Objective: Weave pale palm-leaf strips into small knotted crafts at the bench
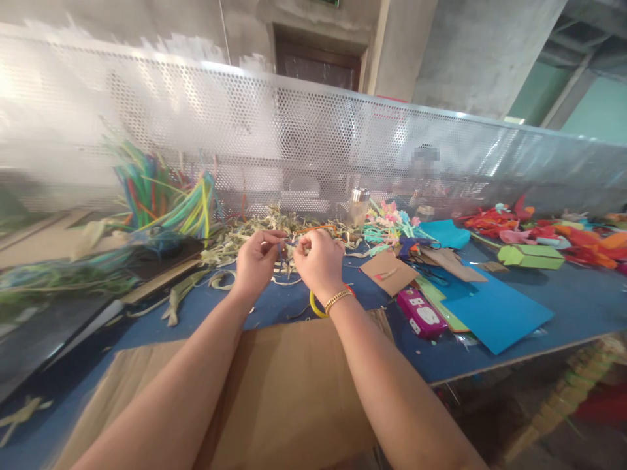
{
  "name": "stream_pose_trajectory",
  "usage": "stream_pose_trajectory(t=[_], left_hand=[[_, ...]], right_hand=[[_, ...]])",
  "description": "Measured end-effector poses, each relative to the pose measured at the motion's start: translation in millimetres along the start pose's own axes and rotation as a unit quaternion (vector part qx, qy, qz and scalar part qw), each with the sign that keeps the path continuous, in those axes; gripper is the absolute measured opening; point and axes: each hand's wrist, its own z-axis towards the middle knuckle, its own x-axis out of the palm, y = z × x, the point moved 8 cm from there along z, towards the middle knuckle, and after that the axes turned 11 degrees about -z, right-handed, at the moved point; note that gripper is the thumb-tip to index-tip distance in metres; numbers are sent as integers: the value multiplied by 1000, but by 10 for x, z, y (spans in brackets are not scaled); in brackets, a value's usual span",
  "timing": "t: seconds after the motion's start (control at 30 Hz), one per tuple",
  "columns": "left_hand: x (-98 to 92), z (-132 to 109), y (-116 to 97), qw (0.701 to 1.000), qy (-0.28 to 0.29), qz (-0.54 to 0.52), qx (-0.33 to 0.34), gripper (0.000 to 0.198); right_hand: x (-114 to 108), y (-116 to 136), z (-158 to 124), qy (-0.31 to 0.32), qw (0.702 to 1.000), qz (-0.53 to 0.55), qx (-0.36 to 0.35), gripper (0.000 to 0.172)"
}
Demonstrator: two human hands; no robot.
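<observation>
My left hand (257, 262) and my right hand (321, 262) are raised close together over the blue table, each with thumb and fingers pinched. A thin bluish piece (280, 249) shows at the left fingertips, too small and blurred to name. What the right fingertips hold is hidden. A thin orange strip (313, 228) appears just above the right hand; I cannot tell whether it is held. Behind both hands spreads a heap of pale dried strips (230, 238). A yellow ring (317, 305) lies partly hidden by my right wrist. Below my forearms is a brown cardboard sheet (294, 385).
Coloured thin stems (161, 196) stand bundled at the back left. A lidded jar (360, 205) and pastel paper flowers (389, 222) are behind. To the right lie a purple box (421, 314), blue sheet (494, 307), green paper piece (531, 256) and red-orange scraps (592, 245). Perforated metal screen (313, 140) borders the back.
</observation>
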Motion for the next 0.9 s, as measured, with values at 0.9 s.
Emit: stream_pose_trajectory(t=[0.9], left_hand=[[-231, 39, -51, 987, -80, 124, 64, 8]], right_hand=[[-34, -295, 74, -3, 996, -28, 85, 5]])
